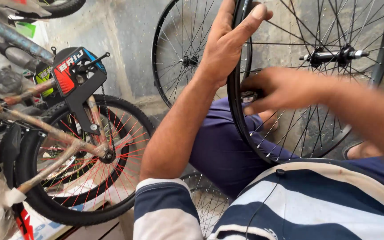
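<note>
The striped shirt (316, 200) is closest. The left hand (227, 42) grips the bare wheel rim (233, 106). The right hand (281, 89) pinches a small part by the spokes (298, 129). No tire is on yet.

this looks like a bicycle repair workshop: bare spoked wheel rims (181, 53) lean against a rough concrete wall (125, 40), and a small bicycle (74, 146) with red spokes, its frame still wrapped in packing paper, stands close by.
</note>
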